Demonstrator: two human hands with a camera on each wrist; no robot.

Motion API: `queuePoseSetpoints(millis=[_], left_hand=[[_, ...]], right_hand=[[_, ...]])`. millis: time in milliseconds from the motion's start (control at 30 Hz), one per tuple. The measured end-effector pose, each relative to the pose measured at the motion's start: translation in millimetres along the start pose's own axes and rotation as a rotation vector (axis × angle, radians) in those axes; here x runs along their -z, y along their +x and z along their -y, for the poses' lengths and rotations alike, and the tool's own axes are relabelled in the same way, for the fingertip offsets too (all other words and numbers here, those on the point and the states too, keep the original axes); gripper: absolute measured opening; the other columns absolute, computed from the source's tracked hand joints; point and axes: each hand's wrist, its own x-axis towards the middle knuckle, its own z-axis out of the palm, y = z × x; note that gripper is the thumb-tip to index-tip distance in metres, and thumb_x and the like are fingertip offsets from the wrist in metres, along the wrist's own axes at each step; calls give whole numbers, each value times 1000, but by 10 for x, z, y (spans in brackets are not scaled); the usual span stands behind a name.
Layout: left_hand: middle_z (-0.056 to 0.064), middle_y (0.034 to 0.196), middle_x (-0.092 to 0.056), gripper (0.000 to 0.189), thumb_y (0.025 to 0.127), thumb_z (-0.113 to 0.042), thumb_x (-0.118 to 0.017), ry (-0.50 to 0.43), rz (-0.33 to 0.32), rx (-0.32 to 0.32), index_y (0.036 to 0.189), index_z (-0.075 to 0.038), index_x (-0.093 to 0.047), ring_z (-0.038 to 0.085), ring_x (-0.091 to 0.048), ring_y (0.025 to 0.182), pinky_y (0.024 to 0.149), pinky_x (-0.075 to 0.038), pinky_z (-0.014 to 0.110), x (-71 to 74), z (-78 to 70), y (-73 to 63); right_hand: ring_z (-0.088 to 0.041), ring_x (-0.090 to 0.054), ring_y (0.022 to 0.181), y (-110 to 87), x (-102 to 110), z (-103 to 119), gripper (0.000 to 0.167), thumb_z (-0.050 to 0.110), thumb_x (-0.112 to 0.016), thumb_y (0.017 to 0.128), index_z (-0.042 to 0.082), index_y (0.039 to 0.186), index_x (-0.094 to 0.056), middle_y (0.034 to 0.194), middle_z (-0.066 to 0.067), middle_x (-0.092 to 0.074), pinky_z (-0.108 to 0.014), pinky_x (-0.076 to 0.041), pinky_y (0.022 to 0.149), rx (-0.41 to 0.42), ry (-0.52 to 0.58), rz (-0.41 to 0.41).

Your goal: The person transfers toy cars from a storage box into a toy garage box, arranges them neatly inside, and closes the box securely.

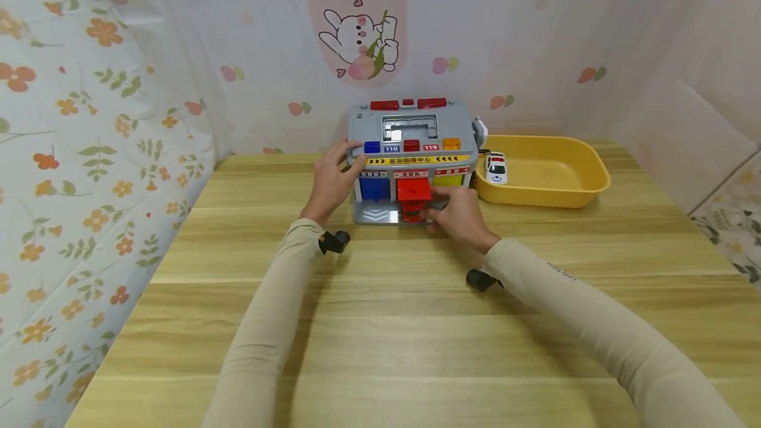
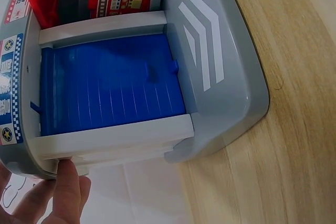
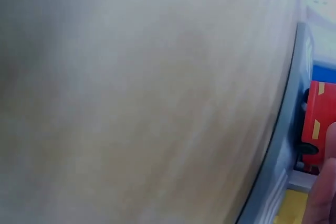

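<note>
Head: one toy garage at twelve o'clock; left hand, fingers parted, touches its nine-o'clock edge; right hand, fingers bent, grip unclear, touches one red vehicle at six; left wrist: one blue door; right wrist: two fingertips at four.

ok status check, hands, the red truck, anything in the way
Left hand gripping left side of toy emergency station. Right hand holding red toy fire truck below raised red door. Door seemingly not blocking.
</note>
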Motion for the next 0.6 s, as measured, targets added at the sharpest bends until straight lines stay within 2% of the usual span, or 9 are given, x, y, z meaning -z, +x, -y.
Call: queuePoseSetpoints(millis=[100,300,433,600], left_hand=[[11,165,-33,40,99,-38,-59,6,-1,-4,135,-20,-62,31,-44,146,111,-49,44,4,18,10],[10,165,-32,41,99,-38,-60,-1,3,3,136,-21,-61,30,-42,147,112,-48,44,-12,7,18],[11,165,-32,41,99,-38,-60,0,3,1,136,-20,-61,30,-43,147,112,-48,44,-17,-8,13],[13,164,-33,41,99,-37,-59,6,-5,-3,136,-19,-61,31,-44,146,111,-48,44,-26,-13,2]], right_hand=[[-22,-73,64,46,11,-2,40,13,-79,86,3,123,-70,113,-18,-75,-19,-56,58,-4,-31,-11],[-22,-70,63,103,50,-16,33,26,-75,91,3,115,-73,107,-16,-76,-22,-52,60,-57,-88,52],[-21,-69,61,133,51,-10,31,26,-70,94,3,113,-74,103,-15,-76,-23,-49,55,-87,-129,75],[-19,-67,57,170,32,-14,27,24,-67,95,2,109,-75,93,-13,-77,-22,-44,53,-82,-168,91]])
